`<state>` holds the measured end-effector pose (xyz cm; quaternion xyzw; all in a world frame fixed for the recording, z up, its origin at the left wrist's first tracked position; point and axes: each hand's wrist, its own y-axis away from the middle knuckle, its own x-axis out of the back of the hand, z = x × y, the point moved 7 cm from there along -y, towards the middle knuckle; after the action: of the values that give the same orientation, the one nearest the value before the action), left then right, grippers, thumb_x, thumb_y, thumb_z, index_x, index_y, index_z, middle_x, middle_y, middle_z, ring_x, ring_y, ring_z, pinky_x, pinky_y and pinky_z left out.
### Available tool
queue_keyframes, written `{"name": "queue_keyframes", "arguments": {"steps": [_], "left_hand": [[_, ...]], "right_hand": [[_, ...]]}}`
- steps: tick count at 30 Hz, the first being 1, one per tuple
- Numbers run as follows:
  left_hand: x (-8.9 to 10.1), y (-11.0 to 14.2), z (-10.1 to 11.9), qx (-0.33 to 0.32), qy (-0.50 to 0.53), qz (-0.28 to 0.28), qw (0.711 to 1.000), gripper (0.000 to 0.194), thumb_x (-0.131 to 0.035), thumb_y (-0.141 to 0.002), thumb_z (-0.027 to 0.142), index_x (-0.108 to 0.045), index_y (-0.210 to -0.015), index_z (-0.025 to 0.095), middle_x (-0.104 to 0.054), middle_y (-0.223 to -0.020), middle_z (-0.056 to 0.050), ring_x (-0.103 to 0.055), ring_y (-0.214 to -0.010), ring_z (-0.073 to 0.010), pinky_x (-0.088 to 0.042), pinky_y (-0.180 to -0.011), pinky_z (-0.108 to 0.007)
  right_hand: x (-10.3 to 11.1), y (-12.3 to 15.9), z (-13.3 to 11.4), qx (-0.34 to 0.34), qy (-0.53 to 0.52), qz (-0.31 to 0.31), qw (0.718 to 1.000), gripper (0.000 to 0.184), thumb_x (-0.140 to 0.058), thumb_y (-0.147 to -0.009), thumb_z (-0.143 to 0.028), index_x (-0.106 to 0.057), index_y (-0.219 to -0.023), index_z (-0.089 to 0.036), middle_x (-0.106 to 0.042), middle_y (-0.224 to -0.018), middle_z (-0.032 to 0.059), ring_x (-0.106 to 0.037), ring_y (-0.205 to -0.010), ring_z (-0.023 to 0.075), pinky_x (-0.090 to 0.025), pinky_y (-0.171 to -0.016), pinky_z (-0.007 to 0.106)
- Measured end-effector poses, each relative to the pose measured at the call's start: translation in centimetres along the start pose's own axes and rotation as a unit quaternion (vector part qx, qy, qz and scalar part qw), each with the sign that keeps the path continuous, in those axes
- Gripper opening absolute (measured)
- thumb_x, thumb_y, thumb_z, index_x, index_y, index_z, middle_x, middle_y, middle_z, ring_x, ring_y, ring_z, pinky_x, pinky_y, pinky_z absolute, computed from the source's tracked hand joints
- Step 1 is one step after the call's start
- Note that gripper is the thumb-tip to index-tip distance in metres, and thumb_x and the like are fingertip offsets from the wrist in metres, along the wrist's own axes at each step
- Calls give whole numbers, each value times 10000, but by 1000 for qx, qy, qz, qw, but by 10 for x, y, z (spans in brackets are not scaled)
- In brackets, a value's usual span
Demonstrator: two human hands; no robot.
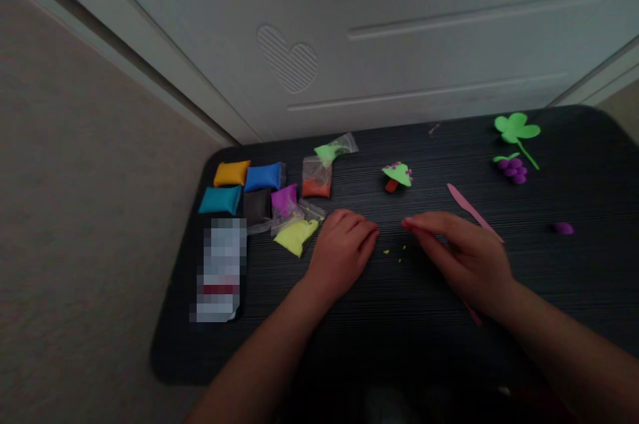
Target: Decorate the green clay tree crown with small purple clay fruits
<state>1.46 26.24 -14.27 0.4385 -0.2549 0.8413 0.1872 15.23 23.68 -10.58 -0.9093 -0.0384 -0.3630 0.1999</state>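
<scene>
My left hand (344, 247) rests near the middle of the dark table, fingers curled and pinched, with a tiny purplish speck at the fingertips too small to name. Opposite it, my right hand (464, 254) has thumb and forefinger pressed together; whatever may be between them is hidden. Small yellow clay crumbs (386, 251) lie between the hands. Beyond them stands a clay tree (398, 174) with a green top, purple dots and a reddish-brown trunk, tilted. A pink modelling knife (472, 210) lies beside my right hand, and another pink tool (472, 313) is partly hidden under it.
Left of my hands lie several clay packets, including yellow (297, 235), purple (284, 201), blue (264, 176) and orange-red (317, 186). A blurred-out packet (222, 271) is nearer. At right are a green clay clover (516, 128), clay grapes (512, 169) and a purple lump (564, 228).
</scene>
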Motion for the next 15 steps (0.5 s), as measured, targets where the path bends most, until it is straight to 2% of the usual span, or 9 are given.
{"name": "queue_keyframes", "arguments": {"steps": [6, 11, 15], "left_hand": [[1, 0, 0, -2, -5, 7, 1000, 155, -480, -817, 233, -603, -871, 155, -603, -833, -37, -474, -842, -159, -413, -803, -340], [1, 0, 0, -4, -4, 10, 1000, 154, -486, -814, 232, -605, -877, 158, -606, -828, -35, -479, -847, -161, -413, -805, -342], [1, 0, 0, -7, 0, 10, 1000, 154, -493, -810, 232, -606, -883, 157, -607, -833, -34, -482, -854, -159, -411, -817, -337]], "right_hand": [[-1, 3, 2, -21, -20, -6, 1000, 220, -513, -813, -175, -572, -1014, -243, -679, -939, -21, -633, -842, 98, -513, -764, 223], [-3, 3, 2, -22, -49, -22, 998, 83, -587, -765, -230, -585, -848, -229, -672, -787, -20, -630, -726, 114, -515, -656, 250], [0, 3, 4, -25, -105, 14, 994, 142, -660, -696, -234, -527, -741, -214, -620, -701, -28, -603, -676, 113, -495, -597, 254]]}}
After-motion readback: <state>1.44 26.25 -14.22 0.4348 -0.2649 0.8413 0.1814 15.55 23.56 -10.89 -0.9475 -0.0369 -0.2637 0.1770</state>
